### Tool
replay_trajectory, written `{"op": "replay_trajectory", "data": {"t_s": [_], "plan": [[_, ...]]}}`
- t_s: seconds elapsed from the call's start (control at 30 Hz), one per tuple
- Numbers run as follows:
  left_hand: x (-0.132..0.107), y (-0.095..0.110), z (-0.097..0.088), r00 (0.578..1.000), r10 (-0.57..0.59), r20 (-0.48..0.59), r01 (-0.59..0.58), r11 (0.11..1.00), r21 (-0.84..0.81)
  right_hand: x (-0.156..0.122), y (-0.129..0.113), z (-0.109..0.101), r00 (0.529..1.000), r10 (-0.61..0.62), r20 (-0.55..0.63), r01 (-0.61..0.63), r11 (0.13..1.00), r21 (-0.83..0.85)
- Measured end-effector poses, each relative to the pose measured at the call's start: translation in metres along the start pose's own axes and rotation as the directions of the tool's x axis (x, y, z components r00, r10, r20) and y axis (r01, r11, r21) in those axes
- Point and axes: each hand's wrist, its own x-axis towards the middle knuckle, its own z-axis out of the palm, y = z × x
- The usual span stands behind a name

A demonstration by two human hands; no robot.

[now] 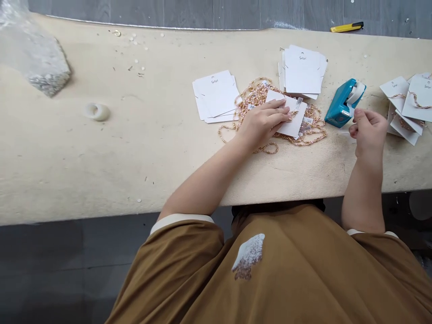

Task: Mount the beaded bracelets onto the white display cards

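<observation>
Left fingers (273, 114) pressing white card (293, 125) over tangled gold chain (315, 131); right fingers (359, 118) curled, grip unclear, by tape dispenser (342, 104).

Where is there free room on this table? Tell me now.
Free table lies between the white ring and the left cards, and a strip lies before the chain along the front edge. Crowded: around the chain, the blue dispenser and the right cards.

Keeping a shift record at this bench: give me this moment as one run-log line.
left hand: on white card over beaded chain | right hand: beside teal tape dispenser
</observation>
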Motion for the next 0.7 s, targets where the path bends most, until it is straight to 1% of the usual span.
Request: {"op": "replay_trajectory", "data": {"t_s": [0.07, 0.13, 0.23, 0.3, 0.37, 0.43, 0.5, 0.6, 0.7], "plan": [[0.0, 0.0, 0.0, 1.0, -0.02, 0.005, 0.02, 1.0, -0.017, 0.008, -0.003, 0.0, 0.997, 0.068, 0.025, -0.069, 0.995, 0.071], [0.0, 0.0, 0.001, 0.998, -0.055, 0.032, 0.056, 0.997, -0.048, 0.013, -0.006, -0.003, 0.991, 0.109, 0.073, -0.115, 0.989, 0.092], [-0.001, 0.0, 0.002, 0.994, -0.088, 0.066, 0.093, 0.993, -0.068, 0.019, -0.01, -0.008, 0.978, 0.132, 0.162, -0.148, 0.985, 0.088], [-0.001, 0.0, 0.001, 0.992, -0.099, 0.074, 0.105, 0.991, -0.078, 0.021, -0.013, -0.007, 0.976, 0.126, 0.18, -0.147, 0.983, 0.106], [0.0, 0.0, 0.001, 0.989, -0.115, 0.088, 0.124, 0.988, -0.095, 0.02, -0.017, -0.005, 0.984, 0.111, 0.141, -0.131, 0.981, 0.145], [0.001, 0.001, 0.0, 0.987, -0.126, 0.098, 0.136, 0.985, -0.103, 0.017, -0.02, -0.003, 0.992, 0.106, 0.068, -0.117, 0.976, 0.182], [0.001, 0.002, -0.001, 0.989, -0.118, 0.088, 0.126, 0.988, -0.095, 0.012, -0.019, -0.002, 0.995, 0.098, 0.031, -0.102, 0.972, 0.211], [0.001, 0.001, -0.001, 0.996, -0.072, 0.046, 0.075, 0.995, -0.063, 0.003, -0.008, -0.001, 0.999, 0.04, 0.036, -0.048, 0.962, 0.269], [0.0, 0.001, 0.0, 0.999, -0.046, 0.018, 0.047, 0.998, -0.043, -0.005, 0.01, 0.003, 0.998, -0.059, 0.006, 0.054, 0.952, 0.302]]}}
